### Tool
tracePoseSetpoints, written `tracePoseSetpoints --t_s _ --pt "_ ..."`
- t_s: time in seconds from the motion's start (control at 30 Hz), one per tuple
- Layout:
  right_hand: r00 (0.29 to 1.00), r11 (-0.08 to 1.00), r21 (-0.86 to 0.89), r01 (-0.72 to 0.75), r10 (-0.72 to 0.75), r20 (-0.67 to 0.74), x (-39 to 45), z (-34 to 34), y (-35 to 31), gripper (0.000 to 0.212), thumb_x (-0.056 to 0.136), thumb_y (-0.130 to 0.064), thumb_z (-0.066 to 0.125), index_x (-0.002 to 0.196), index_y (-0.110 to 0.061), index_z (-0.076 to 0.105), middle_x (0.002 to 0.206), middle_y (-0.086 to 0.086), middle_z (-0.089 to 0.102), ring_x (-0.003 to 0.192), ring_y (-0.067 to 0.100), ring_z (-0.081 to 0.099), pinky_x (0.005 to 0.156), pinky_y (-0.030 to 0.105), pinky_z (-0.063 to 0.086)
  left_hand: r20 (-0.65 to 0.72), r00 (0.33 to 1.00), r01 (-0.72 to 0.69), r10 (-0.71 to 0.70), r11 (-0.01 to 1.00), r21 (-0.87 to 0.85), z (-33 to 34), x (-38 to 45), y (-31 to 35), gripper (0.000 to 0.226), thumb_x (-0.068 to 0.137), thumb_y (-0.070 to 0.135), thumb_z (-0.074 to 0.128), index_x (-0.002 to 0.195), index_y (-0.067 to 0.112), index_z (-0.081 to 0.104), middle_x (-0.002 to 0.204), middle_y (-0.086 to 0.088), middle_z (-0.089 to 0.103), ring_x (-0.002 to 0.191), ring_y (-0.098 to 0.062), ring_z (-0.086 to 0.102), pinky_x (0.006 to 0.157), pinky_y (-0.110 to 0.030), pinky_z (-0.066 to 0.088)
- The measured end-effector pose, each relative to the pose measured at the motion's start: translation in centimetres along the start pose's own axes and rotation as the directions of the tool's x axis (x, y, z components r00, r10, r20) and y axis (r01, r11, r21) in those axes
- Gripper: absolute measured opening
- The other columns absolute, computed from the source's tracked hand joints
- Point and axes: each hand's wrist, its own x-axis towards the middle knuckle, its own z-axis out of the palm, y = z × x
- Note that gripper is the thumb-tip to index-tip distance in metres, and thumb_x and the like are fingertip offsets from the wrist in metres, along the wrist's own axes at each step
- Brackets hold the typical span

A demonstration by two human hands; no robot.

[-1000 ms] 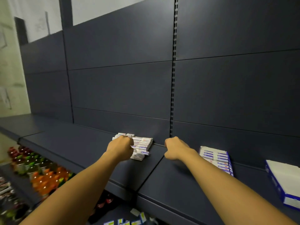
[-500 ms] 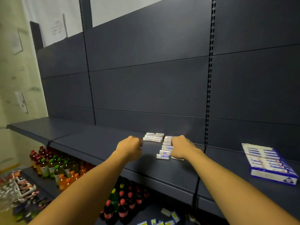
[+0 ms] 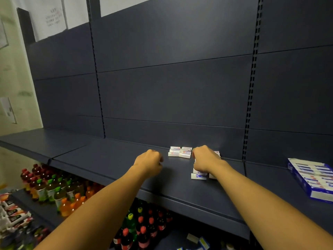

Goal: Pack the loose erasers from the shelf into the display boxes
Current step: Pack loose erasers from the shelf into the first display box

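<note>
Landmark: dark blue shelf (image 3: 111,159), a flat board running across the view in front of a slotted back panel (image 3: 171,91); every place below is given relative to it.
Wall papers (image 3: 54,17): above the shelf at far left, pale sheets fixed to the wall beside the panel; the print is too blurred to read.
Drink bottles (image 3: 48,188): below the shelf at left, upright in rows, with green, orange and red caps.
Left hand (image 3: 148,162): over the middle of the shelf, seen from behind. Fingers are curled inward into a loose fist; whether anything lies inside them cannot be told. It sits just left of the erasers without touching them.
Rear eraser stack (image 3: 180,152): on the shelf close to the back panel, between the two hands; small white wrapped blocks lying flat, pressed side by side.
Right hand (image 3: 204,159): on the shelf just right of that stack, knuckles up. Fingers are bent down over a second clump of erasers; the fingertips are hidden, so an actual pinch cannot be confirmed.
Front erasers (image 3: 199,176): on the shelf under and in front of the right wrist, nearer the shelf's front edge.
Display box (image 3: 313,179): on the shelf at far right, well apart from the hands; blue and white, filled with rows of erasers.
</note>
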Motion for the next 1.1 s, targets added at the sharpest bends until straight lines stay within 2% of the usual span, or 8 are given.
tracePoseSetpoints --t_s 0.2,0.3,0.43,0.6,0.77,0.9,1.03,1.1 --pt "1.0 1.0 -0.01 -0.013 0.013 0.004 4.6 0.7 0.4 0.027 0.083 -0.006 0.056 0.109 -0.01 0.063 0.109 0.01 0.062 0.092 0.031 0.064 0.068 0.033 0.048 0.07 0.997 -0.013 0.014 1.0 -0.006 1.9 4.9 -1.3 0.038 0.094 0.014 0.055 0.131 0.016 0.063 0.131 -0.009 0.06 0.11 -0.028 0.062 0.094 -0.042 0.055" --pt "1.0 1.0 0.007 -0.011 0.011 -0.004 7.3 0.7 0.7 0.025 0.085 -0.007 0.06 0.109 -0.01 0.065 0.108 0.011 0.063 0.093 0.031 0.065 0.075 0.037 0.056 0.061 0.998 -0.027 0.03 0.999 -0.041 2.3 7.6 -1.6 0.037 0.093 0.013 0.054 0.128 0.016 0.065 0.126 -0.008 0.063 0.106 -0.028 0.064 0.092 -0.043 0.056" --pt "1.0 1.0 0.016 -0.009 0.009 -0.013 10.5 0.9 1.0 0.023 0.084 -0.006 0.063 0.107 -0.009 0.067 0.105 0.01 0.065 0.09 0.029 0.066 0.079 0.039 0.059 0.055 0.997 -0.059 0.062 0.996 -0.06 2.8 11.3 -1.6 0.03 0.093 0.015 0.058 0.122 0.015 0.067 0.121 -0.008 0.064 0.101 -0.028 0.064 0.089 -0.043 0.057" --pt "1.0 1.0 0.012 0.004 -0.004 0.007 12.6 2.0 1.7 0.026 0.084 -0.004 0.063 0.109 -0.008 0.068 0.106 0.011 0.066 0.091 0.029 0.067 0.081 0.041 0.06 0.083 0.991 -0.1 0.103 0.994 -0.045 4.4 14.6 -1.1 0.037 0.093 0.017 0.06 0.13 0.015 0.062 0.13 -0.008 0.059 0.11 -0.029 0.061 0.093 -0.042 0.054" --pt "1.0 1.0 -0.03 -0.005 0.006 0.028 13.3 2.6 2.6 0.022 0.081 -0.003 0.062 0.102 -0.007 0.068 0.102 0.012 0.066 0.088 0.031 0.066 0.076 0.041 0.06 0.1 0.987 -0.119 0.125 0.991 -0.065 6.4 16.3 -1.1 0.017 0.094 0.021 0.056 0.102 0.01 0.066 0.109 -0.008 0.065 0.091 -0.029 0.063 0.082 -0.043 0.057" --pt "0.998 0.998 -0.049 -0.048 0.05 0.03 14.0 2.9 3.0 0.024 0.082 -0.003 0.06 0.105 -0.008 0.067 0.106 0.011 0.065 0.09 0.031 0.066 0.078 0.04 0.059 0.081 0.984 -0.149 0.161 0.979 -0.139 7.2 17.4 -1.3 0.019 0.093 0.024 0.059 0.106 0.012 0.064 0.11 -0.006 0.063 0.093 -0.027 0.063 0.083 -0.042 0.056" --pt "0.996 0.995 -0.055 -0.08 0.081 0.029 14.5 3.7 2.6 0.023 0.084 -0.004 0.06 0.105 -0.007 0.068 0.106 0.012 0.066 0.091 0.031 0.066 0.079 0.041 0.059 0.1 0.974 -0.185 0.201 0.971 -0.15 7.1 18.2 -1.5 0.022 0.091 0.031 0.065 0.096 0.009 0.066 0.102 -0.008 0.066 0.086 -0.028 0.065 0.079 -0.042 0.058" --pt "0.996 0.995 -0.052 -0.089 0.09 0.02 14.7 3.8 2.0 0.021 0.083 -0.004 0.059 0.103 -0.006 0.068 0.105 0.012 0.066 0.091 0.031 0.066 0.079 0.041 0.059 0.125 0.961 -0.23 0.248 0.962 -0.147 6.7 18.6 -1.9 0.024 0.091 0.032 0.067 0.098 0.009 0.068 0.1 -0.008 0.067 0.086 -0.027 0.065 0.08 -0.043 0.058"
